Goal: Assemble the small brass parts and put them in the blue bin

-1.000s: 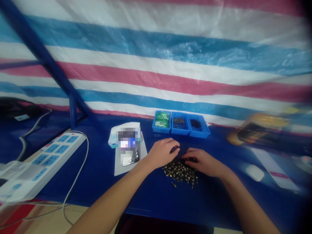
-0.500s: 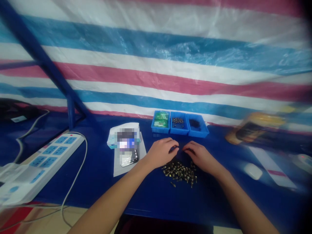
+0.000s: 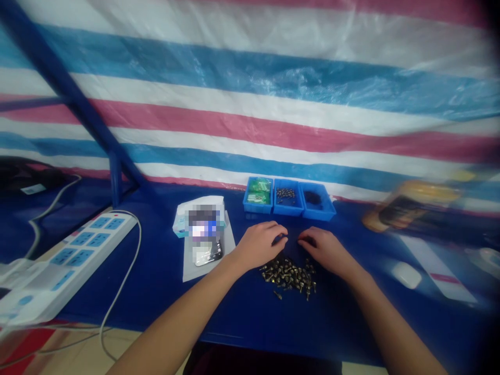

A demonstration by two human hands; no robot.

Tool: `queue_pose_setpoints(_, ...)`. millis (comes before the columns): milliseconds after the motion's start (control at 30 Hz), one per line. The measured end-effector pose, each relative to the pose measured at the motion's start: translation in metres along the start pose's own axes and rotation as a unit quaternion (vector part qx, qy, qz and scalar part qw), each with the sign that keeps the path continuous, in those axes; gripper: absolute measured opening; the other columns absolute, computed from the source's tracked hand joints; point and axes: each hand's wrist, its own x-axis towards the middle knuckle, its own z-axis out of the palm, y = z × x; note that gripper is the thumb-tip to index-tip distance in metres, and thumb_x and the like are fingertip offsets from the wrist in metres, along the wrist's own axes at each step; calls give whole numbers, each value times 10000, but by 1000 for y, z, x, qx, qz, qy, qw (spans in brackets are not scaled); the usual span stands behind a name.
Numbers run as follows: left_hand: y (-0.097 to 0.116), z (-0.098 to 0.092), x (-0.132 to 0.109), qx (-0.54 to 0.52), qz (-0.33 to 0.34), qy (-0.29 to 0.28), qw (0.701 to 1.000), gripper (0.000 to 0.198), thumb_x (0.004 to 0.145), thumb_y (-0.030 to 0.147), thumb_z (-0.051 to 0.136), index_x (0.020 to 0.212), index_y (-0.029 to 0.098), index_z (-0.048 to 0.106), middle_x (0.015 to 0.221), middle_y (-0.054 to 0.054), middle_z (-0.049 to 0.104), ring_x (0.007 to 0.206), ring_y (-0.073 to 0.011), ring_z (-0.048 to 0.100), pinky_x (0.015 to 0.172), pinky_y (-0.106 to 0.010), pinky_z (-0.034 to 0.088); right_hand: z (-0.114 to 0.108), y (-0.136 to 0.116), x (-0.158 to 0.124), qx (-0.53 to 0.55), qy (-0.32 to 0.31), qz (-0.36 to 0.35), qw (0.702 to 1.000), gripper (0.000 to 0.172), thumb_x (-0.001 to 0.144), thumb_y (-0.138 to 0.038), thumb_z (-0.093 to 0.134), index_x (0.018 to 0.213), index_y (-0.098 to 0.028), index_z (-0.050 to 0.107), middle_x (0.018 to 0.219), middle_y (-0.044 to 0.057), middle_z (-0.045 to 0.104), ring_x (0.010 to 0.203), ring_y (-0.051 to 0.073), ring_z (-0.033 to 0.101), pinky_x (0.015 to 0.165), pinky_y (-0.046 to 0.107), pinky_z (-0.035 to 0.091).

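Note:
A loose pile of small brass-coloured and dark metal screw-like parts (image 3: pixel 289 276) lies on the blue table (image 3: pixel 242 317). Just behind its left side is my left hand (image 3: pixel 262 242), its fingers curled toward the thumb. Across a narrow gap, my right hand (image 3: pixel 326 250) hovers by the pile's right rear edge, fingers bent and closed together. Anything pinched in either hand is too small or hidden to make out. Beyond the hands stand three joined blue bins: one with green-and-white packets (image 3: pixel 259 191), one with small metal parts (image 3: pixel 286 195), one with tiny black pieces (image 3: pixel 313 199).
To the left, a phone (image 3: pixel 211 253) rests on white paper (image 3: pixel 191 268) before a tissue pack (image 3: pixel 182 219). A power strip (image 3: pixel 84 250) with cables lies farther left. On the right are a white mouse-like object (image 3: pixel 406 274) and a blurred amber bottle (image 3: pixel 414 203).
My right hand has shifted slightly to the right, widening the gap between both hands. My left hand stays almost where it was, and the pile looks the same.

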Motion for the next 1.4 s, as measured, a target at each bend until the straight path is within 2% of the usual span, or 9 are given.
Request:
queue_pose_setpoints(267,1,0,0,0,-1,2,1000,184,937,277,508,1054,233,645,993,-20,665,925,-180,627,830,-316,493,-6,-21,-4,59,61,31,996,240,941,-401,489,797,-224,566,656,-14,586,587,154,508,578,286,342)
queue_pose_setpoints(433,2,-1,0,2,0,3,1000,182,938,271,506,1054,233,641,991,-19,664,929,-181,627,831,-325,493,-7,-26,-4,174,29,68,982,407,920,-482,494,625,-203,463,571,-31,453,554,129,395,537,271,287)
queue_pose_setpoints(633,2,-1,0,2,4,1,1000,179,937,274,510,1049,225,640,996,-24,667,923,-180,629,824,-319,498,-7,-32,-2,483,9,122,867,425,892,-514,547,625,-191,482,564,-23,434,541,119,377,553,279,303)
queue_pose_setpoints(733,1,0,0,3,5,-1,1000,176,934,275,515,1046,229,643,996,-22,668,918,-180,632,817,-317,498,-6,-29,-1,553,15,145,821,393,872,-482,595,630,-190,491,540,-29,414,516,116,365,539,283,291)
queue_pose_setpoints(967,1,-1,0,1,4,-6,1000,176,940,276,505,1046,232,638,992,-13,662,907,-176,626,802,-313,490,2,-16,3,517,46,181,835,402,836,-492,639,616,-183,507,497,-38,407,473,104,350,502,281,262)
queue_pose_setpoints(1133,1,-1,0,0,3,-5,1000,172,938,272,508,1046,234,637,989,-9,659,915,-176,623,814,-309,485,2,-19,5,489,113,156,851,424,830,-526,636,1123,-224,583,686,-27,563,498,101,413,482,249,290)
queue_pose_setpoints(1200,1,-2,0,0,3,-5,1000,171,939,272,507,1044,234,636,988,-8,660,910,-173,622,810,-307,484,-2,-17,5,433,109,156,881,428,848,-539,607,1131,-218,592,669,-30,549,519,105,423,490,245,301)
queue_pose_setpoints(1300,1,-2,0,-1,1,-3,1000,178,941,274,503,1049,234,638,995,-11,662,912,-173,621,810,-307,483,-14,-9,-1,319,20,116,940,336,862,-505,603,963,-191,662,685,-14,550,616,123,469,561,253,350)
queue_pose_setpoints(1400,0,-1,0,-2,0,-3,1000,177,940,282,505,1044,234,641,999,-8,662,916,-172,620,819,-308,480,-27,-3,-10,255,-141,80,953,312,839,-473,646,987,-202,691,685,-15,566,617,125,471,557,250,344)
